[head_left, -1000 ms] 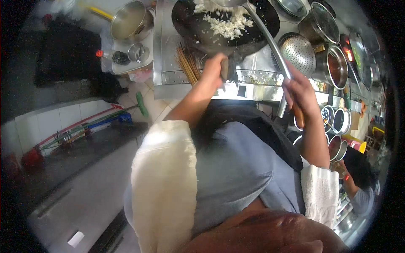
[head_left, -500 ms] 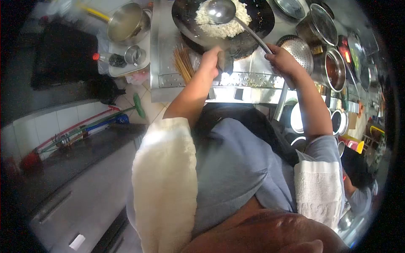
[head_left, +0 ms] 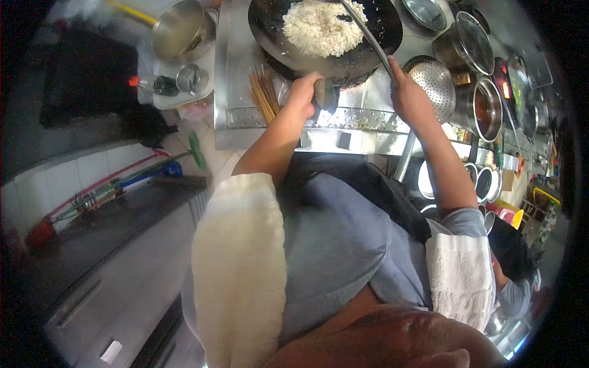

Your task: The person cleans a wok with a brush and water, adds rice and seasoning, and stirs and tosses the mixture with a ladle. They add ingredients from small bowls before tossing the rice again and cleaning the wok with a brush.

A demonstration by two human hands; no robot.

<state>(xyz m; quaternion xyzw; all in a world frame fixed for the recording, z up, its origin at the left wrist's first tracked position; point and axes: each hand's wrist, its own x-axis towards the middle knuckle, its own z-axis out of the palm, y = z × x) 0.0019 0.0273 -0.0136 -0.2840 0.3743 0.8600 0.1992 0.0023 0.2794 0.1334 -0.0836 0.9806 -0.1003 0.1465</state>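
My left hand (head_left: pixel 303 97) is closed around the short handle (head_left: pixel 325 97) of a black wok (head_left: pixel 267 38), at its near side. White rice (head_left: pixel 322 30) lies heaped in the wok, with a dark bare patch in it. In my right hand (head_left: pixel 410 97) is the long metal handle of a ladle (head_left: pixel 371 38), slanting up and left over the rice. The ladle's bowl is out of view beyond the top edge. A perforated strainer (head_left: pixel 432 86) lies just right of my right hand.
Thin sticks (head_left: pixel 262 95) stand left of the wok on the steel stove top (head_left: pixel 233 80). A pot (head_left: pixel 178 37) and a red-capped bottle (head_left: pixel 144 83) are farther left. On the right are a pot of reddish contents (head_left: pixel 488 110) and a lidded pot (head_left: pixel 469 43). Another person's sleeve (head_left: pixel 515 297) shows at lower right.
The ladle has moved up and away, its bowl leaving the view. My right hand has turned and shifted slightly, still on the handle. The rice is spread differently; my left hand stays on the wok handle.
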